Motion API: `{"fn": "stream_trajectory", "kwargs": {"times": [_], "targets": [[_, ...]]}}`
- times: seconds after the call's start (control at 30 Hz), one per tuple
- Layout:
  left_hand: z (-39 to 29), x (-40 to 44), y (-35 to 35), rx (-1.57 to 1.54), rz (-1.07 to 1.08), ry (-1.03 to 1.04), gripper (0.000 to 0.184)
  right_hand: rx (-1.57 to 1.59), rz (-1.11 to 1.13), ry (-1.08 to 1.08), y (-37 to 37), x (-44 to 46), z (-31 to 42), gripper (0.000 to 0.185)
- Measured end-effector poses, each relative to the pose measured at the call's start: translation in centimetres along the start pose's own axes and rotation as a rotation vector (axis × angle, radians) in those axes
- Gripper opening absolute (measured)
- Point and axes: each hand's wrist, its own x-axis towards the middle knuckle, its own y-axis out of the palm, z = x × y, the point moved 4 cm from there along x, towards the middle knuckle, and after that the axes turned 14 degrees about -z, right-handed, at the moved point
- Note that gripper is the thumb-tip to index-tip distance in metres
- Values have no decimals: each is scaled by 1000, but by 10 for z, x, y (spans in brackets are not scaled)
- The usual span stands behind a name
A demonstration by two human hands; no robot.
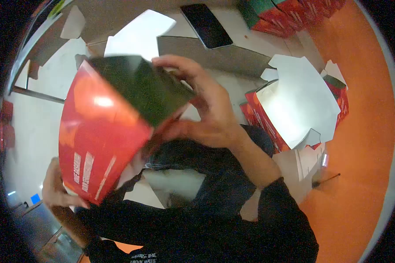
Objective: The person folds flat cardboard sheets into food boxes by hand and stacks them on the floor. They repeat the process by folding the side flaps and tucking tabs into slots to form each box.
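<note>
From where I stand, the red carton [103, 140] looks like smooth, glossy card; the phone [206, 26] at the far side, glassy; the near sleeve [285, 215], matt cloth; the white flap [303, 87] on the right, smooth paperboard.

A middling, uneven light fills the place. Hard white glare sits on the red box [105, 131] left of centre, while the pale flap [140, 35] near the top and the open carton [300, 101] at right wash out almost to white. The dark sleeve [285, 215] at lower right sinks into grainy shadow. Blur smears the box's printing and softens the right hand [210, 109]. Toward the rim I see straight edges bowing, and black swallows the corners.
</note>
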Motion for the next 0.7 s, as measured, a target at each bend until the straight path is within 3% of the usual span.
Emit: {"fn": "stream_trajectory", "kwargs": {"times": [0.17,0.2,0.3,0.33,0.43,0.5,0.57,0.7], "targets": [[30,-34,-35,14,-35,-40,90,167,-119,386,19,-12,-29,62],[29,-34,-33,30,-61,-58,87,12,-89,301,25,-13,-31,60],[10,-28,-15,113,-182,-131,79,-637,-184,-251,36,-25,-15,60],[12,-22,-7,13,-197,103,67,-531,-138,-283,42,-29,-12,59],[12,0,19,-279,-494,-24,56,-296,-24,-436,62,-49,15,58],[-3,6,46,-299,-479,-111,46,-275,-15,-412,73,-55,19,55],[-24,11,73,-144,-344,-30,40,-263,37,-368,71,-57,20,54],[-26,20,100,-284,-242,-18,36,-348,2,-215,66,-53,7,42]]}}
